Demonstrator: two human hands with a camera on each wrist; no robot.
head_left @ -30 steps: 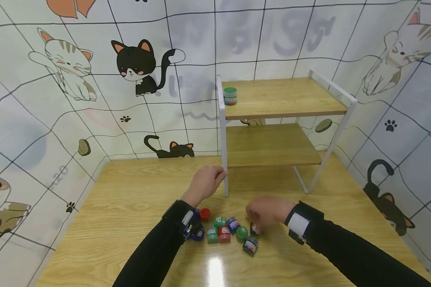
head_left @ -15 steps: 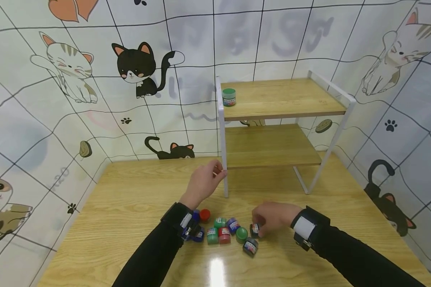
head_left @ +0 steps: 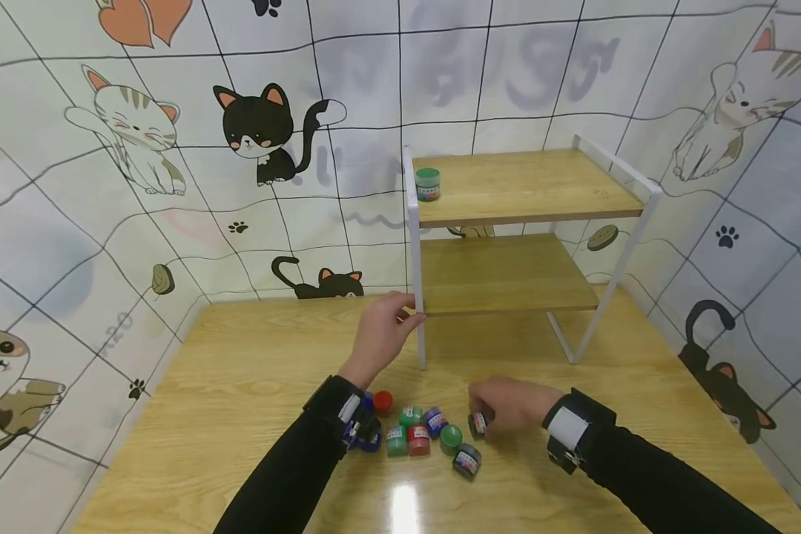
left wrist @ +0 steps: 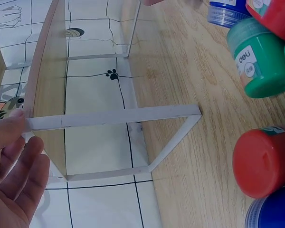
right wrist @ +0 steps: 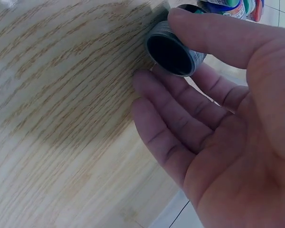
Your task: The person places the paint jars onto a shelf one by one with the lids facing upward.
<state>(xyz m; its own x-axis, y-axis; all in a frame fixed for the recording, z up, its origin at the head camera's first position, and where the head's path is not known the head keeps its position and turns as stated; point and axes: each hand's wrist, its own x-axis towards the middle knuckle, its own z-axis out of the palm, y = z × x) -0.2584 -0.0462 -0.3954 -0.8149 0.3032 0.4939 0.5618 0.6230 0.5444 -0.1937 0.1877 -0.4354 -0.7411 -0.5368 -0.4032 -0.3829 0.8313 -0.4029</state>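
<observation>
My left hand (head_left: 382, 330) pinches the white metal frame (left wrist: 114, 115) of a two-tier wooden shelf (head_left: 500, 274) at its near left leg, by the lower board. Thumb and forefinger meet there while the other fingers curl loosely, as the left wrist view shows. On the table, my right hand (head_left: 510, 404) grips a small black paint jar (right wrist: 168, 53) between thumb and fingers; the jar is tilted. Beside it lie another dark paint jar (head_left: 467, 461) and a green-lidded jar (head_left: 450, 439). One green-lidded paint jar (head_left: 428, 184) stands on the top board's left end.
Several more paint jars cluster between the arms, among them a red one (head_left: 418, 440), a green one (head_left: 397, 440) and a purple one (head_left: 434, 421). A red-lidded jar (left wrist: 262, 164) and a blue jar (left wrist: 275, 209) sit by the left wrist. Cat-print sheeting (head_left: 347, 163) encloses the table.
My right hand has shifted slightly to the right around the black paint jar, which now leans more. My left hand stays at the shelf leg, its fingers slightly rearranged.
</observation>
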